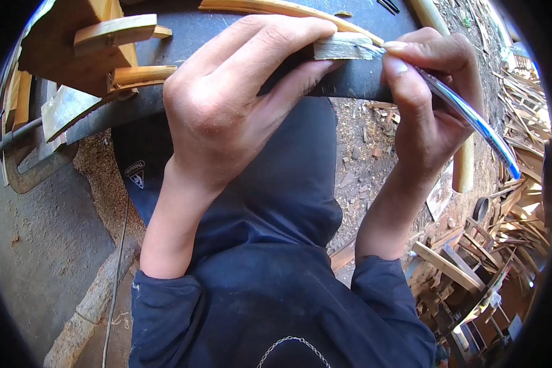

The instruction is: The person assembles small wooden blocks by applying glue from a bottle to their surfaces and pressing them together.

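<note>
Between the fingertips and thumb of my left hand (233, 86) is a small pale wood block (345, 46), held above the dark work surface (193, 27). My right hand (432, 92) pinches a blue and white pen (472, 116) close to its tip. That tip meets the right end of the block, and the pen's back end slants down to the right. A long curved wood strip (270, 7) passes just behind the block, its right end near my right fingertips.
At the upper left stands a wooden piece (80, 46) with smaller strips, beside a metal clamp (34, 175). A round pole (463, 162) lies beyond my right hand. Scrap wood (472, 270) is piled at the right, and a log (89, 313) lies at the lower left.
</note>
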A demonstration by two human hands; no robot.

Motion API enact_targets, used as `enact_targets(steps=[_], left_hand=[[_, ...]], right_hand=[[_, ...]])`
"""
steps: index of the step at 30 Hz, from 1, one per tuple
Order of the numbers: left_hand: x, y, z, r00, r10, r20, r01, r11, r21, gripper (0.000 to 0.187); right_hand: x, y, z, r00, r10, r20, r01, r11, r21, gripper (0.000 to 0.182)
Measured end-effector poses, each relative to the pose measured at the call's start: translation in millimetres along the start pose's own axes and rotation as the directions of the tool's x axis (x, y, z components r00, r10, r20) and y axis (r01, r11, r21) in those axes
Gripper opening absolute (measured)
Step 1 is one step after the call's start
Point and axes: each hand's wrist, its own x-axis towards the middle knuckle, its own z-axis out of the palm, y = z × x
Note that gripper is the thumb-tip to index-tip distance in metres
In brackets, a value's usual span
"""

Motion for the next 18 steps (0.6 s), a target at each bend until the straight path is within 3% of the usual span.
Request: enact_targets(steps=[18], left_hand=[[0.1,-0.4,-1.4,1.000,0.007,0.012,-0.007,1.000,0.001,0.038]], right_hand=[[0.3,-3.1,4.6,0.999,0.038,0.006,-0.038,0.999,0.018,0.013]])
